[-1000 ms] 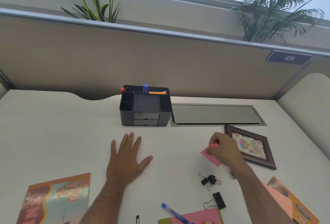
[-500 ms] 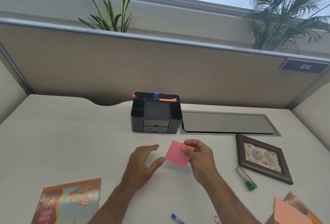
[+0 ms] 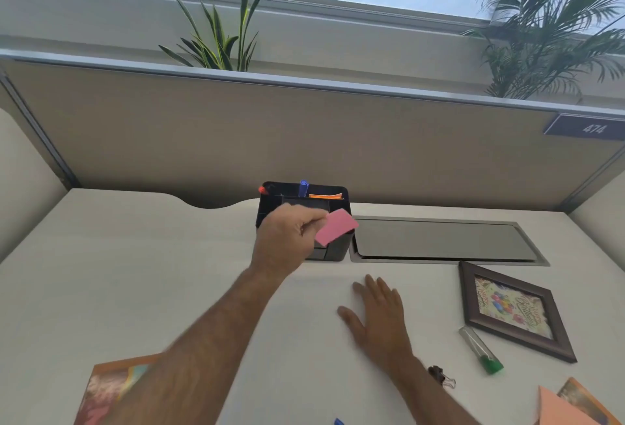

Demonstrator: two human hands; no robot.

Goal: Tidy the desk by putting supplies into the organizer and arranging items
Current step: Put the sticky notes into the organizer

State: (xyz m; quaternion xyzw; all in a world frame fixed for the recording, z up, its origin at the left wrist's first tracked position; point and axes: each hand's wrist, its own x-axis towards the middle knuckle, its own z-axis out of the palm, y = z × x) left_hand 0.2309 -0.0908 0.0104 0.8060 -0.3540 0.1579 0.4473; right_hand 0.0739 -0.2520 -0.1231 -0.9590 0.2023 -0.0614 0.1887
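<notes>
Pink pad [image 3: 335,231] (left hand [image 3: 287,238]) over organizer [image 3: 334,252]

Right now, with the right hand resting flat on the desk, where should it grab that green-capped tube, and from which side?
Grip the tube at mid-barrel, coming from above with fingers across its width. It lies flat and slanted, green cap nearest the person, close beside the frame, so the side away from the frame looks freer. The right hand lies just left of it.
</notes>
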